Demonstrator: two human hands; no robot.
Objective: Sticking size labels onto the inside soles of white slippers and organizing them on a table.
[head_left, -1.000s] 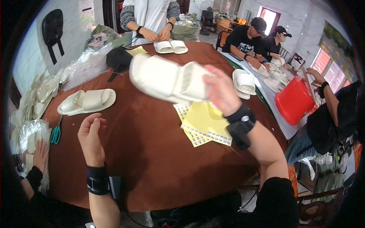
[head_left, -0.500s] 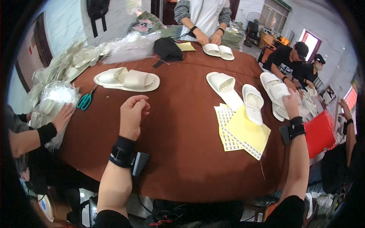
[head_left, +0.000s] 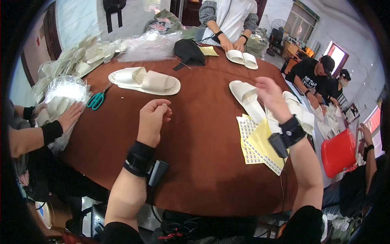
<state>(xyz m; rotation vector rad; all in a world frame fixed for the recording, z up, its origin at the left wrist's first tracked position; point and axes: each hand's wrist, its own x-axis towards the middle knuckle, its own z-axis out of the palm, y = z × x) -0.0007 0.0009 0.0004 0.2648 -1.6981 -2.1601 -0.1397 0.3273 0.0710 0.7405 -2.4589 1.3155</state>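
My left hand (head_left: 152, 122) hovers above the brown cloth with its fingers curled in and thumb pressed against them; anything inside is hidden. Just beyond it lies a pair of white open-toe slippers (head_left: 162, 83). My right hand (head_left: 271, 96) is raised at the right, its fingers stretched out and holding nothing I can see. Beside those fingers sits a single white slipper (head_left: 243, 92); another is mostly covered by the hand. Under my right wrist are sticker sheets (head_left: 248, 132) with yellow backing (head_left: 259, 142). A further slipper pair (head_left: 307, 121) rests at the right table edge.
Green-handled scissors (head_left: 96, 101) lie at the left, near a co-worker's hand (head_left: 70, 116) on plastic-wrapped slippers (head_left: 57, 106). Across the table another person handles a slipper pair (head_left: 235, 57) near a black cloth item (head_left: 189, 52). A red bucket (head_left: 338, 152) stands off the right edge.
My right hand has left the slipper pair at the right edge and moved left, over the single slippers. My left hand keeps its curled shape. The view has shifted slightly.
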